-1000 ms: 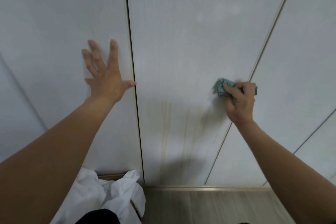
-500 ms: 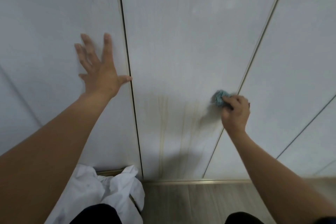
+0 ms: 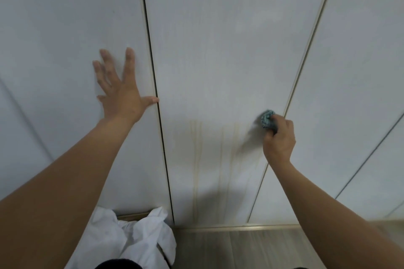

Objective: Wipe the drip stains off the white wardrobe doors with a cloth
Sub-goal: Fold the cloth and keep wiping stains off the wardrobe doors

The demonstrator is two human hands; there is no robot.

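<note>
Across white doors (image 3: pixel 218 50) — drip stains (image 3: pixel 195 159)

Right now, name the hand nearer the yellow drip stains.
Right. The right hand with the cloth is beside the drip stains; the left hand presses the neighbouring door.

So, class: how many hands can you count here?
2. The left hand rests flat on the left door; the right hand holds the cloth against the middle door.

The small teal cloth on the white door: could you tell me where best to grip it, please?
Grip the wadded back of the small teal cloth, coming from below as the right hand does; being bunched, it lets the fingers curl round it, leaving its front bare against the white wardrobe door.
</note>
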